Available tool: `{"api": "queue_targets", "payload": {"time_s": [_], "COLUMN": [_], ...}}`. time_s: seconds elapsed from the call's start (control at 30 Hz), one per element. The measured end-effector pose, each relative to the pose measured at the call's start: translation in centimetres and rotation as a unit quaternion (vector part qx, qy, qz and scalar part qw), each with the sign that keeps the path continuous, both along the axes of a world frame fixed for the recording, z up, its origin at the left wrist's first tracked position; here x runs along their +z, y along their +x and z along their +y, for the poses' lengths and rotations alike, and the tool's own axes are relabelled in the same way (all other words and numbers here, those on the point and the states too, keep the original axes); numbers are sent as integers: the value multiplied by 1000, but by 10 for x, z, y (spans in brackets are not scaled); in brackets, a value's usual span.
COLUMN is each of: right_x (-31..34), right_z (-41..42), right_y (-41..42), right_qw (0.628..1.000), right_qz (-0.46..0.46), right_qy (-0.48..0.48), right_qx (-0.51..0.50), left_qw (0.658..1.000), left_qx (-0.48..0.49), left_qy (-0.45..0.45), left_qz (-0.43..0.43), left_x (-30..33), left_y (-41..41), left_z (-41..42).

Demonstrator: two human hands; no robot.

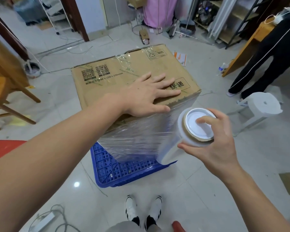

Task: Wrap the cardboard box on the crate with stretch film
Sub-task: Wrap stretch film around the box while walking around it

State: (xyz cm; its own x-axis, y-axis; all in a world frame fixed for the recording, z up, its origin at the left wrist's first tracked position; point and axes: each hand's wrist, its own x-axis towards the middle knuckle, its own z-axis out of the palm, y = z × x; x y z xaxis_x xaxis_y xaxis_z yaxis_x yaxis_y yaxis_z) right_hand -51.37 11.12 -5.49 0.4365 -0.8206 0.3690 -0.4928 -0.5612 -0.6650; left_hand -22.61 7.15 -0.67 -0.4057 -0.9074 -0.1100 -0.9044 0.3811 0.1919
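Glossy stretch film [137,139] sheathes matte cardboard box [124,69].

Most of the crate [124,171] hidden under the box [132,77]. Lower end of the film roll [179,141] blurred, against the crate's right edge. Small print beside the codes on the box too small to read. Bystander [264,52] cut off by the top right corner.
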Motion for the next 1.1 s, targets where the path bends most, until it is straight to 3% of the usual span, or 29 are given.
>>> {"api": "queue_targets", "payload": {"time_s": [0.47, 0.6, 0.7, 1.1], "right_x": [25, 26, 20, 2], "right_z": [-36, -42, -45, -62], "right_y": [-16, -19, -21, -20], "right_qw": [977, 980, 982, 978], "right_qz": [155, 127, 107, 8], "right_qy": [64, 79, 93, 87], "right_qx": [129, 134, 126, 188], "left_qw": [996, 984, 982, 989], "left_qx": [79, 157, 149, 138], "left_qy": [-34, -68, -101, -38], "left_qz": [35, 39, 56, 44], "left_x": [10, 14, 1, -4], "left_y": [-23, -50, -58, -56], "left_z": [-11, -23, -25, -30]}}
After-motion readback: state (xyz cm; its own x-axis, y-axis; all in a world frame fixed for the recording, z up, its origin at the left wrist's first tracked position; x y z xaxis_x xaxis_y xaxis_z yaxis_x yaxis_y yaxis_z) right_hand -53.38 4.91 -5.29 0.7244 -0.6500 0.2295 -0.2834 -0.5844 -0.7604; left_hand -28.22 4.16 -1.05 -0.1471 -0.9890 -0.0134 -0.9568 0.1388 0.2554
